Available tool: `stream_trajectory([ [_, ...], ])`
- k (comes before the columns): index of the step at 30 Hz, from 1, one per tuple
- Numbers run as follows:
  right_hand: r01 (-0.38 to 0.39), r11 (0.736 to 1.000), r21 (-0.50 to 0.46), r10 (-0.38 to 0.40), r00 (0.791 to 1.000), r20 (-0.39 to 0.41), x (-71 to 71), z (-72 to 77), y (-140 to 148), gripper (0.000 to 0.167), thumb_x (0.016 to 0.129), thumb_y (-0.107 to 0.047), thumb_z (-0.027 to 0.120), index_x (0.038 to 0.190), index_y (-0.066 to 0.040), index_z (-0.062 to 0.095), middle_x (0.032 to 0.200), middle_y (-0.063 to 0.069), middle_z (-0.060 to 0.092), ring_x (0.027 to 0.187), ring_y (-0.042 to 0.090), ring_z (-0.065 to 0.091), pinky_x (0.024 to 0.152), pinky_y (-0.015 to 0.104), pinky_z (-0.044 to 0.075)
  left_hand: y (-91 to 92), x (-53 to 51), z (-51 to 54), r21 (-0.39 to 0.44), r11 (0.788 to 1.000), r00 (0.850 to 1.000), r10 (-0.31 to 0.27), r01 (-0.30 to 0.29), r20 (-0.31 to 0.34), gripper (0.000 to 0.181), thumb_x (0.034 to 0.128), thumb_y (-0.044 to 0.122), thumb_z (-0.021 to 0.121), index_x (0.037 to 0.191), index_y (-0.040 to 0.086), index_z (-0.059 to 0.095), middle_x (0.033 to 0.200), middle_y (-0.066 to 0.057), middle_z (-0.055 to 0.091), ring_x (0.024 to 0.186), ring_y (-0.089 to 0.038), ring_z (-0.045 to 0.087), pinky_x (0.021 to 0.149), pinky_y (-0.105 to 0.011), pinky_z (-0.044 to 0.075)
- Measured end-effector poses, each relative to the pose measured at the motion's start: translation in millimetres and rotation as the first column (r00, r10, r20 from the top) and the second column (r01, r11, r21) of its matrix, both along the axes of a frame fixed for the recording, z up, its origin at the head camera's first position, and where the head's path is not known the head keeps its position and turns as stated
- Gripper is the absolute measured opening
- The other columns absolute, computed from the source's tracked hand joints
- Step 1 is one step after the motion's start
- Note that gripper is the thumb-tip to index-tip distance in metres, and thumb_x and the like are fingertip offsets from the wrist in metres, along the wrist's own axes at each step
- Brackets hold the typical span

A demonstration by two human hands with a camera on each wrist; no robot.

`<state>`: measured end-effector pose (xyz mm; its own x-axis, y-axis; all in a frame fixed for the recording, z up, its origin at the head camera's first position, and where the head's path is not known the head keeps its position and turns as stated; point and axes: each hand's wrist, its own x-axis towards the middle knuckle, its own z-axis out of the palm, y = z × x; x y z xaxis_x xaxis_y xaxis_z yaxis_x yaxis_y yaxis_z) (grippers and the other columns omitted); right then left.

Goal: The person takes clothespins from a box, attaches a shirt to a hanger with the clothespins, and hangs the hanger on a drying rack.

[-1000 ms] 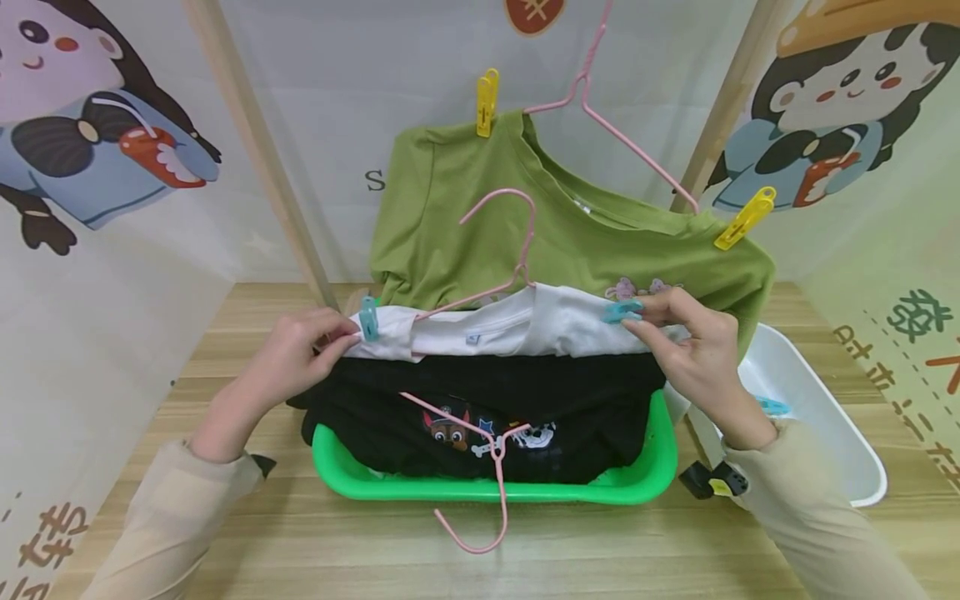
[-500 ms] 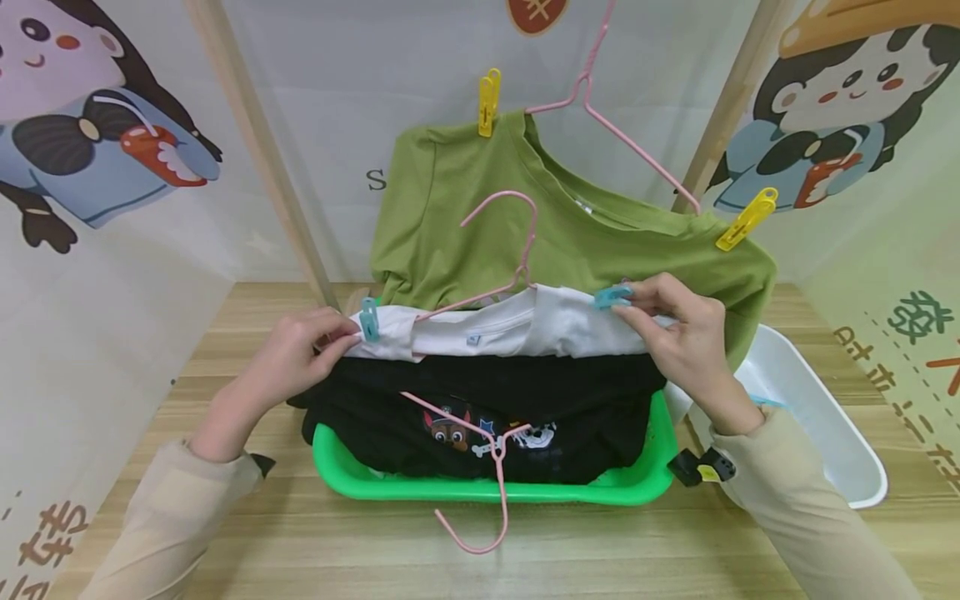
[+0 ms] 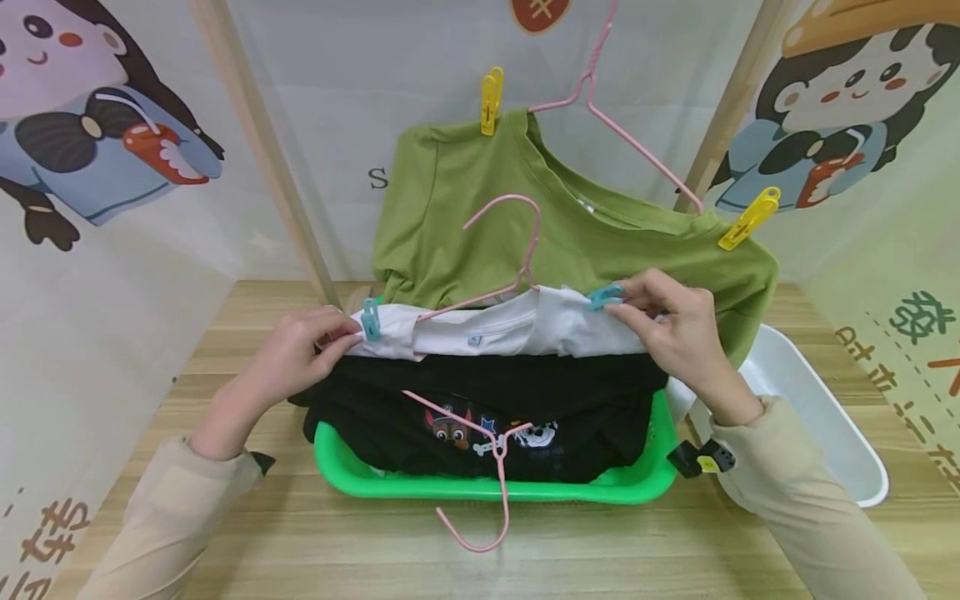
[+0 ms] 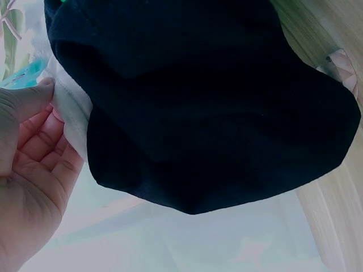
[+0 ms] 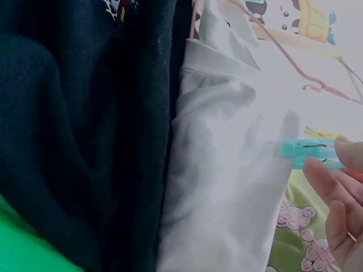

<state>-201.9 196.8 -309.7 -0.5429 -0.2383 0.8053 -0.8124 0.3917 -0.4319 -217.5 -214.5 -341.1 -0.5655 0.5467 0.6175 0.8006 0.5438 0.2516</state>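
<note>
I had the right hand [image 3: 678,333] pinching a turquoise plastic clothespin [image 3: 602,298] at the upper edge of a white fabric shirt [image 3: 558,321]; the left hand [image 3: 303,346] gripped it beside a second turquoise clothespin [image 3: 371,321].

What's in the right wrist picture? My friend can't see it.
The right grip pinches a blue clip at the edge of a white shirt. Black cloth is at left, a green basket at bottom left, a pink hanger at upper right.

A green shirt [image 3: 442,225] with two yellow clips [image 3: 489,108] hangs on a pink hanger [image 3: 651,158] before me; nearer, a black shirt [image 3: 480,375] drapes a green basket [image 3: 420,488] beside a white tray [image 3: 825,421], cartoon figures [image 3: 67,137] flanking my table [image 3: 300,533].
</note>
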Motion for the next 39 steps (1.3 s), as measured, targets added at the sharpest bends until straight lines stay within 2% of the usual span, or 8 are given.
stream_trajectory([
  [6,0.001,1.000,0.012,-0.002,0.999,0.035,-2.1,-3.7,0,0.023,0.067,0.017,0.074,0.081,0.000,0.065,0.062,0.007,0.064,0.049,0.007,0.054,0.042,0.015,0.035,0.5,-0.2,0.1,0.001,1.000,1.000,-0.013,0.013,-0.008,0.016,0.0718,-0.011,0.073,0.080,0.002,0.068,0.069,0.000,0.058,0.060,-0.008,0.052,0.054,-0.024,0.046],
  [9,0.023,0.999,0.026,-0.024,0.999,0.030,-2.4,-4.9,0,0.023,0.067,0.015,0.075,0.081,0.000,0.065,0.061,0.005,0.064,0.049,0.005,0.054,0.042,0.014,0.035,0.4,-0.3,0.2,0.002,1.000,1.000,-0.016,0.016,-0.009,0.017,0.0715,-0.011,0.073,0.081,0.002,0.068,0.069,0.001,0.059,0.060,-0.008,0.052,0.054,-0.023,0.046],
  [19,0.053,0.996,0.068,-0.059,0.994,0.087,-1.7,-5.2,3,0.027,0.070,0.011,0.076,0.093,0.004,0.065,0.076,0.012,0.069,0.050,0.000,0.050,0.042,0.015,0.034,-0.5,-0.5,0.3,0.005,1.000,1.000,-0.015,0.015,-0.002,0.017,0.0718,-0.012,0.073,0.081,0.002,0.068,0.070,0.001,0.058,0.061,-0.008,0.050,0.054,-0.024,0.046],
  [22,0.093,0.988,0.120,-0.105,0.990,0.095,-0.7,-6.6,5,0.027,0.069,0.010,0.077,0.093,0.004,0.067,0.078,0.011,0.069,0.053,0.002,0.052,0.047,0.015,0.038,-0.8,-1.0,0.0,0.008,1.000,1.000,-0.017,0.017,-0.002,0.017,0.0717,-0.012,0.073,0.081,0.002,0.068,0.070,0.001,0.059,0.062,-0.008,0.050,0.055,-0.023,0.046],
  [25,0.165,0.962,0.219,-0.185,0.980,0.074,2.5,-9.6,7,0.026,0.069,0.006,0.079,0.092,0.001,0.069,0.074,0.008,0.068,0.053,0.006,0.054,0.050,0.019,0.041,-1.2,-1.5,-0.8,0.011,1.000,1.000,-0.021,0.021,-0.001,0.017,0.0716,-0.012,0.073,0.081,0.002,0.068,0.070,0.001,0.059,0.062,-0.007,0.051,0.056,-0.021,0.045],
  [30,0.297,0.883,0.363,-0.319,0.948,0.002,11.5,-14.9,10,0.021,0.073,-0.001,0.077,0.093,-0.001,0.071,0.065,0.005,0.062,0.048,0.011,0.047,0.044,0.027,0.037,-2.2,-2.3,-3.2,0.014,1.000,1.000,-0.021,0.021,-0.003,0.017,0.0715,-0.012,0.073,0.079,0.002,0.068,0.069,0.002,0.059,0.063,-0.007,0.051,0.057,-0.019,0.045],
  [33,0.353,0.844,0.403,-0.372,0.928,-0.033,14.6,-17.0,12,0.015,0.076,-0.004,0.075,0.090,-0.001,0.072,0.070,0.007,0.062,0.049,0.013,0.046,0.042,0.028,0.035,-3.0,-1.9,-4.6,0.014,1.000,1.000,-0.015,0.016,-0.010,0.017,0.0705,-0.012,0.073,0.078,0.002,0.068,0.068,0.002,0.059,0.062,-0.007,0.051,0.056,-0.019,0.045],
  [39,0.409,0.814,0.413,-0.387,0.911,-0.140,17.1,-18.3,13,0.009,0.077,-0.005,0.076,0.083,-0.001,0.071,0.072,0.008,0.064,0.048,0.017,0.051,0.039,0.029,0.035,-3.1,-1.5,-4.3,0.009,1.000,1.000,-0.016,0.016,-0.013,0.018,0.0703,-0.013,0.073,0.079,0.002,0.067,0.068,0.002,0.058,0.061,-0.007,0.050,0.055,-0.022,0.046],
])
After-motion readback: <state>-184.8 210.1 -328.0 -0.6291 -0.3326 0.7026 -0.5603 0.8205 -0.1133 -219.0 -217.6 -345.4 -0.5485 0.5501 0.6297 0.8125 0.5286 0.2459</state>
